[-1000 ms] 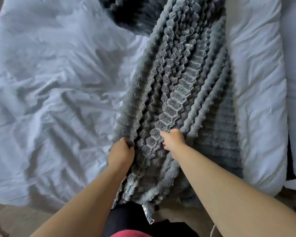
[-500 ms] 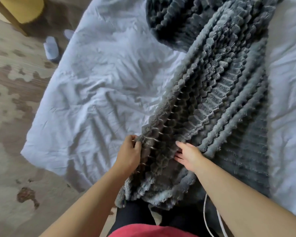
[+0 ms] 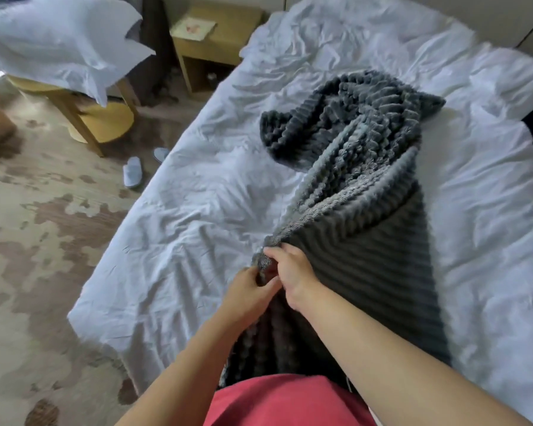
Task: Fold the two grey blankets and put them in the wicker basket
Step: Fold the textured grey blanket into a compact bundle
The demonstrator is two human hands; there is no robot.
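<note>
Head view. Item: one grey ribbed plush blanket (image 3: 366,256), lying lengthwise on the bed's crumpled white sheet (image 3: 203,216), its near end raised off the sheet and hanging down in front of the person's red top (image 3: 283,401). Far end: a darker grey bunched heap (image 3: 336,124) resting on the sheet; whether this is the same blanket or a second one cannot be told. Left-hand grip (image 3: 250,290): fingers curled, pinching the gathered near edge of the blanket. Right-hand grip (image 3: 293,272): fingers curled over the same gathered edge, just above the left and touching it. Both forearms bare. Beside the bed, to the left: patterned beige-and-brown carpet (image 3: 28,241); one pair of white slippers (image 3: 133,173) near the bed's edge; a pale wooden frame with slanted legs (image 3: 99,118) bearing white bedding (image 3: 59,41); a pale wooden bedside cabinet (image 3: 210,44) at the bed's far corner, with a paper sheet (image 3: 194,27) on top.
</note>
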